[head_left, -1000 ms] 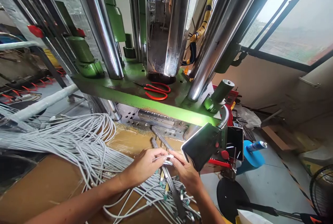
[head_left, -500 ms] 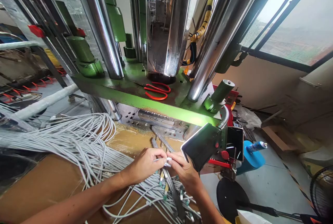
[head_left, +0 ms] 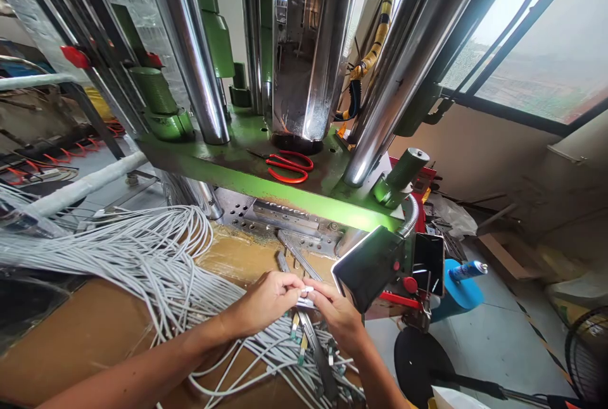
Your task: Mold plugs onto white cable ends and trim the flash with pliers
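My left hand (head_left: 266, 301) and my right hand (head_left: 338, 315) meet above the cables, fingertips pinched together. Between them they grip a small white piece (head_left: 304, 298), mostly covered by the fingers, so its exact kind does not show. Beneath the hands runs a long metal bar (head_left: 317, 347), slanting toward me. Around it lie many grey cables (head_left: 171, 270), several of them ending in small connectors with green and metallic parts (head_left: 303, 353). The cables spread from the far left across a brown work surface (head_left: 114, 320).
In front stands a green press (head_left: 228, 165) with shiny steel columns (head_left: 197, 48). Red-handled scissors (head_left: 289, 165) lie on its plate. A dark panel with a white rim (head_left: 368, 270) is close to my right hand. Farther right are a spray can (head_left: 468, 271) and a black round seat (head_left: 422, 364).
Both hands stay nearly in place, with the fingers shifting slightly around the white piece, which shows a little more now. The camera view has moved a bit.
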Demonstrator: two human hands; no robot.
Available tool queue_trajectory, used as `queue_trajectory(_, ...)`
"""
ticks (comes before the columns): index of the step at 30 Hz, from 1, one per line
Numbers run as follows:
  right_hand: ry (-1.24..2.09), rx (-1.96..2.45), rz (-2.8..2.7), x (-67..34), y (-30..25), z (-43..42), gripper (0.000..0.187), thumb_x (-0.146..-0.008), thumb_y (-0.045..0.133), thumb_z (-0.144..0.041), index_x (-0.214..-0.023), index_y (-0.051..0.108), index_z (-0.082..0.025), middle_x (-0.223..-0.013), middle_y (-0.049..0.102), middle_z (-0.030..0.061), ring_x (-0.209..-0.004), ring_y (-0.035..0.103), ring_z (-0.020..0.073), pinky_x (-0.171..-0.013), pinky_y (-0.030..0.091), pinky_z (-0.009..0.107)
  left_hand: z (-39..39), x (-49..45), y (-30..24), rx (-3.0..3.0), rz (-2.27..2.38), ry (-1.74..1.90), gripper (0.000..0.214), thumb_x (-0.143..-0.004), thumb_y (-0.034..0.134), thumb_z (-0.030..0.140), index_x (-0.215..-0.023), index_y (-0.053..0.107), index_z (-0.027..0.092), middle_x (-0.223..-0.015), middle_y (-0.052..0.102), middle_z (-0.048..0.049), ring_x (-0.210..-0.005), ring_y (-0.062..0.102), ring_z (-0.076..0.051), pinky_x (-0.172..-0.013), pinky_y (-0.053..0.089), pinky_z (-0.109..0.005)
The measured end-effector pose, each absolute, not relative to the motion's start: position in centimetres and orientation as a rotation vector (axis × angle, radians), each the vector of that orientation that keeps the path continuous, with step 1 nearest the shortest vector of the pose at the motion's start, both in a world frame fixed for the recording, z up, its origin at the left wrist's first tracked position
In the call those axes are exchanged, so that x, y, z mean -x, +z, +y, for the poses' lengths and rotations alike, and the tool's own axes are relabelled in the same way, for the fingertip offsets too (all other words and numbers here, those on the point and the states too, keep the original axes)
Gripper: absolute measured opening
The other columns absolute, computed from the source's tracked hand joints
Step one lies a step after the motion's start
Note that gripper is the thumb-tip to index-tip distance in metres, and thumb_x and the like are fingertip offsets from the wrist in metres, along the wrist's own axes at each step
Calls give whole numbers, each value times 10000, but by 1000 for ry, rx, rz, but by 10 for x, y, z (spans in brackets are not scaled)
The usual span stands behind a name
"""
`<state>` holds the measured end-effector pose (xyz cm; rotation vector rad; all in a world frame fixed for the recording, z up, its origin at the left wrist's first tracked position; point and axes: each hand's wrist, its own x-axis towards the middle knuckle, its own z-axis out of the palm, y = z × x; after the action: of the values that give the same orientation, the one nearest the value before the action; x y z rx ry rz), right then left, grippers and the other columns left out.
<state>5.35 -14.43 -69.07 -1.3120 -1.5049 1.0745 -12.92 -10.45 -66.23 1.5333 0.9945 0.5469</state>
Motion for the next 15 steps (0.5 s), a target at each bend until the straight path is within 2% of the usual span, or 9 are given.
queue_trajectory(9,1212,1299,-1512,-52,-685,-143,286,-912,518,-329,-1108,726,-315,-1109,729,29,-1072,660,255,-970,501,414,-104,129,-663,-1562,1014,486,322,-857,530,383,-841,730,131,-773,695,-44,-703,585,-179,-618,437,-245)
queue_trajectory(15,1164,1304,-1538,-53,-680,-144,295,-910,501,-318,-1085,738,-305,-1067,740,29,-1031,674,256,-967,506,395,-105,128,-664,-1537,1017,496,344,-852,527,412,-821,725,132,-773,688,-47,-739,601,-198,-660,461,-261)
